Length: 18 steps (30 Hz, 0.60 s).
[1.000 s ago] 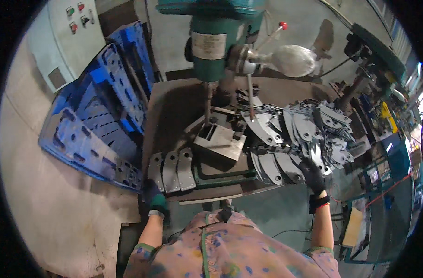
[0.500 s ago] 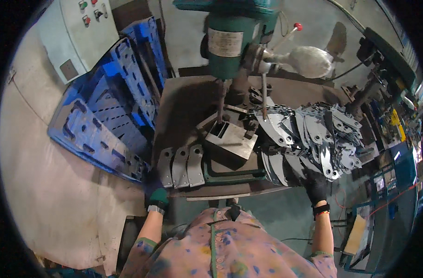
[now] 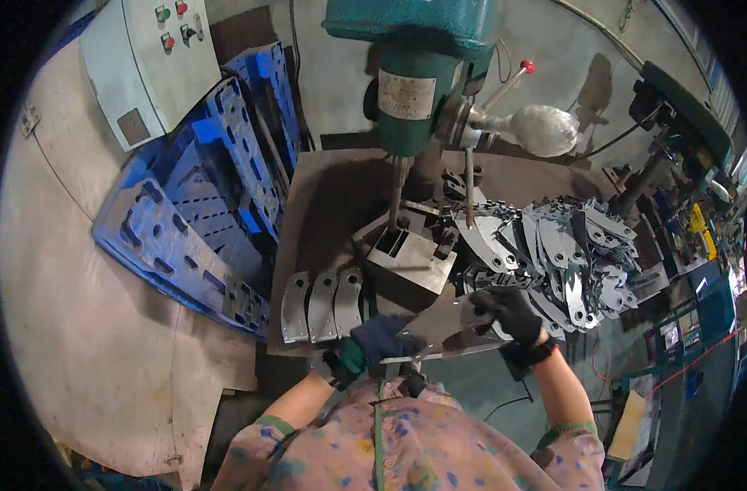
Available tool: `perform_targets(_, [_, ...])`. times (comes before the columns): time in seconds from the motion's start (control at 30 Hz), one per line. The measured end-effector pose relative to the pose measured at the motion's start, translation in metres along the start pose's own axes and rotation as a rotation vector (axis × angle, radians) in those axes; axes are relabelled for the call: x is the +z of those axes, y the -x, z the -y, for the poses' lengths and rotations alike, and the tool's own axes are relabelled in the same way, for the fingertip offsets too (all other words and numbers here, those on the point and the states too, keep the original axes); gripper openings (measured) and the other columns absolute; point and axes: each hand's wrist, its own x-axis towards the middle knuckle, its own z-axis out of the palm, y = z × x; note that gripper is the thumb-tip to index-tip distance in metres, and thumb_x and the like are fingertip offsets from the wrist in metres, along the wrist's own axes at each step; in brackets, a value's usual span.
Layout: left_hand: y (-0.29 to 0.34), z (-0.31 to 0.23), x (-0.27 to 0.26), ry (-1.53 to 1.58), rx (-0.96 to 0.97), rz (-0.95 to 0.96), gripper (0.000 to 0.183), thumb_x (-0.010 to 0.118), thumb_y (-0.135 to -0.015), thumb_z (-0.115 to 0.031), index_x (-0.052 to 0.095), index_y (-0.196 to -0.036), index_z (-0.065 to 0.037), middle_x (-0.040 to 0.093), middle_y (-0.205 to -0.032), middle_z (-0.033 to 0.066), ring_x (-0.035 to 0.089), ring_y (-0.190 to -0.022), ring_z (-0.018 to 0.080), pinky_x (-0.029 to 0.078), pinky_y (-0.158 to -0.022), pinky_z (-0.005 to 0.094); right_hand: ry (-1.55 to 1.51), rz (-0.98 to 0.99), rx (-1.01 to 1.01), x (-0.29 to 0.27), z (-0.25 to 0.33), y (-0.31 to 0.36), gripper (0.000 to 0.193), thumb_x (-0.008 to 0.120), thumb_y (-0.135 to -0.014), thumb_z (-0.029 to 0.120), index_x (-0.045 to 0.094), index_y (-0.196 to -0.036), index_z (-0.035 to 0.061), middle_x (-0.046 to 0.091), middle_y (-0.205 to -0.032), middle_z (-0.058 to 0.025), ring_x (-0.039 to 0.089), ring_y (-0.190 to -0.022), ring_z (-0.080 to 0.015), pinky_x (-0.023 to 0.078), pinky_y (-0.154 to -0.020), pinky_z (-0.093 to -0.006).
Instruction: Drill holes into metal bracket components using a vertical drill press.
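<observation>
Plate (image 3: 445, 322) is up between my two hands, over the near edge of the table (image 3: 320, 184), just on my side of the metal block (image 3: 410, 263). Long axis runs roughly left to right across my front, right end slightly farther from my body. Its right end goes in under the fingers of my right hand (image 3: 511, 315); its left end points at the fingertips of my left hand (image 3: 379, 340). So from the right fingers the plate lies to the left, from the left fingers to the right. Both hands about equally near, one per end.

Right fingers: pinched on the plate's right end. Left fingers: stretched toward the other end, look to be touching it; can't tell if they grip, blurred and overlapping there.

Versus half a second ago: my left hand was at the table's left edge by the row of three plates (image 3: 323, 307), my right at the near side of the pile (image 3: 558, 245). Both have since come in to the middle, and the plate now shows between them. Row of three still lies left of the block, same order. Pile still right. Drill press (image 3: 406, 123) hasn't visibly changed.
</observation>
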Motion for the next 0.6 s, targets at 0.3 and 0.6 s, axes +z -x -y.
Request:
perform_targets(0.3, [0.019,0.071,-0.022,-0.892,0.013,-0.313,0.052,0.074,-0.103,-0.018,0.066,-0.154,-0.008,0.077,-0.13,0.0229,0.077,-0.114,0.0353,0.061,-0.096,0.0442,0.101,-0.525,-0.599,-0.045,0.179,-0.082,0.05,0.056,-0.118,0.021,0.053,-0.161,-0.0038,0.065,-0.154,-0.0146,0.06,-0.142,-0.0233,0.047,-0.121,-0.0405])
perform_targets(0.6, [-0.095,0.047,-0.026,0.901,-0.324,-0.609,0.044,0.081,-0.104,-0.044,0.078,-0.116,-0.001,0.082,-0.101,0.0125,0.079,-0.08,0.0235,0.065,-0.071,0.0349,0.45,-0.4,-1.192,-0.06,0.303,-0.088,0.045,0.052,-0.115,0.016,0.059,-0.156,0.0008,0.073,-0.136,-0.0233,0.071,-0.127,-0.0375,0.053,-0.113,-0.0433])
